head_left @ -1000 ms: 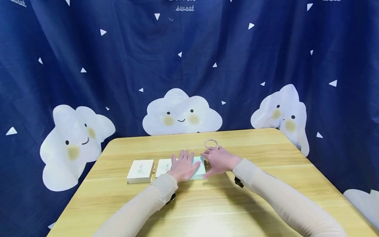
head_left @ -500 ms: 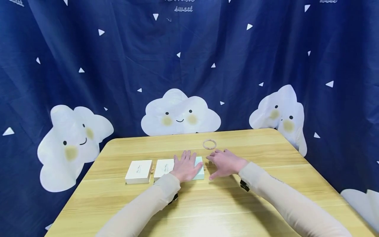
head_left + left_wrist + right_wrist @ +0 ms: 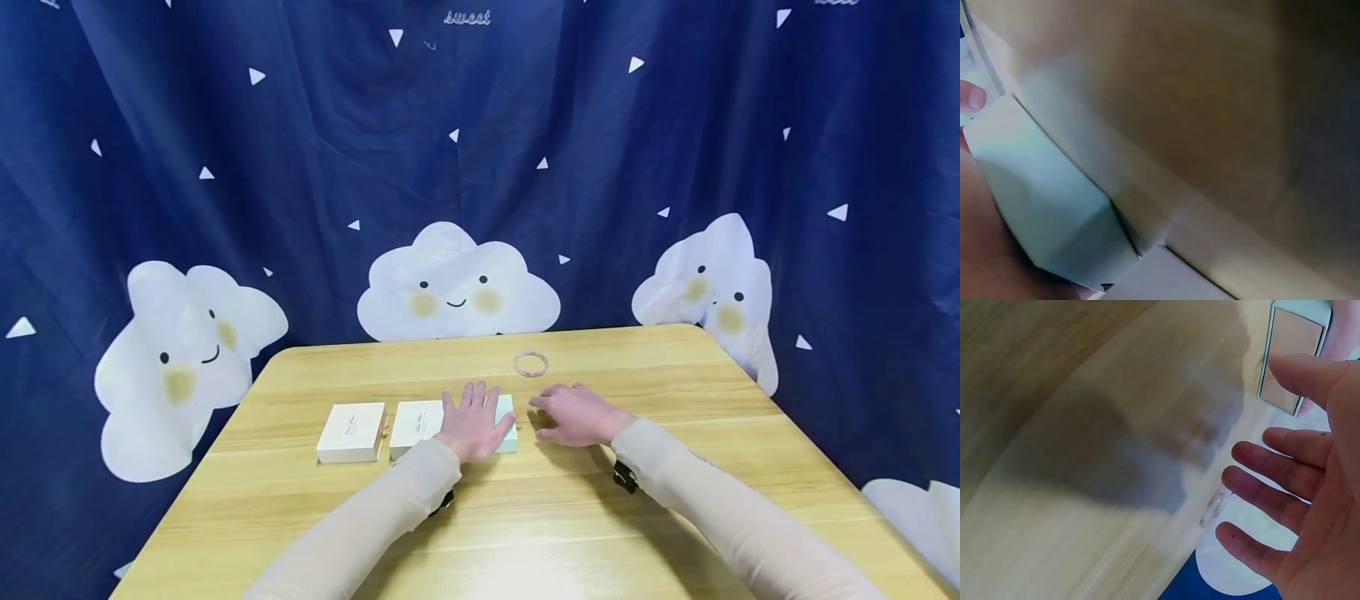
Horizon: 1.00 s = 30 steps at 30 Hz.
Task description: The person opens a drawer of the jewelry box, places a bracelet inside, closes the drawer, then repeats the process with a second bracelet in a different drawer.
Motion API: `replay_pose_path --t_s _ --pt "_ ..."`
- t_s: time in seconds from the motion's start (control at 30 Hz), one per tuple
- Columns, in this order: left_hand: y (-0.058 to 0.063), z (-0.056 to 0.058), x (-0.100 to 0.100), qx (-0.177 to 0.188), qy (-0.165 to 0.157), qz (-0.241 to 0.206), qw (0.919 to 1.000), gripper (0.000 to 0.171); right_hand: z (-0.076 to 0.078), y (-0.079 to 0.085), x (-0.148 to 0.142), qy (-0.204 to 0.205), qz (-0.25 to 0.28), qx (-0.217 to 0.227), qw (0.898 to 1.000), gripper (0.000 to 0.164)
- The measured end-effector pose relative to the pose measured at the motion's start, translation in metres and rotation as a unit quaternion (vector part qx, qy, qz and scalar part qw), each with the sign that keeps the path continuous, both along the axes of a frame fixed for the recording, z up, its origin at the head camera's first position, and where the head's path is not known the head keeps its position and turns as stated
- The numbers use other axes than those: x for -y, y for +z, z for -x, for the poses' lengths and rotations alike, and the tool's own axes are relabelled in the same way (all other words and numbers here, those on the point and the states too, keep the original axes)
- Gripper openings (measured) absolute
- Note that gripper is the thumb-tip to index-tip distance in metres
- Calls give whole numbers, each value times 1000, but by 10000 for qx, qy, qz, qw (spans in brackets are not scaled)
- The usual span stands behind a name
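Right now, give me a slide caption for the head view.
Left hand flat on a pale green box, right hand open beside it, bracelet behind.

The right hand has pulled away from the pale green box. A second ago its fingers were at the box's right edge, close to the left hand; half a second ago it had slid right, fingers spread over the tabletop. Now it sits just right of frame centre, clear of the box, fingers drawn loosely together, gripping nothing. Its fingertips have also dropped back from the bracelet, which now lies apart above them.
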State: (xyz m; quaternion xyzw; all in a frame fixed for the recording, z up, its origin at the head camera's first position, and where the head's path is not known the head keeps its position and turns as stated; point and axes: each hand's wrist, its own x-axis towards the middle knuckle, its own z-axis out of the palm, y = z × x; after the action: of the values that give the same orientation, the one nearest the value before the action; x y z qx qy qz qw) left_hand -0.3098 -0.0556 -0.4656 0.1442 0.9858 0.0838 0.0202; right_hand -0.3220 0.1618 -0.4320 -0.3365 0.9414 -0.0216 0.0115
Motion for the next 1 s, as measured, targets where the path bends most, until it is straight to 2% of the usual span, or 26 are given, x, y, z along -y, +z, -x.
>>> replay_pose_path --t_s 0.27,0.53,0.77,1.0 --pt "2 3 -1 123 14 100 9999 75 3 -5 -1 83 48 -128 9999 56" --pt "14 -2 -5 243 35 184 9995 72 4 -7 2 139 105 -105 9998 57" --pt "11 0 -6 450 149 244 9986 73 3 -5 6 303 147 -157 9993 51" --pt "7 3 -7 484 210 261 9983 74 2 -2 9 422 212 -84 9988 47"
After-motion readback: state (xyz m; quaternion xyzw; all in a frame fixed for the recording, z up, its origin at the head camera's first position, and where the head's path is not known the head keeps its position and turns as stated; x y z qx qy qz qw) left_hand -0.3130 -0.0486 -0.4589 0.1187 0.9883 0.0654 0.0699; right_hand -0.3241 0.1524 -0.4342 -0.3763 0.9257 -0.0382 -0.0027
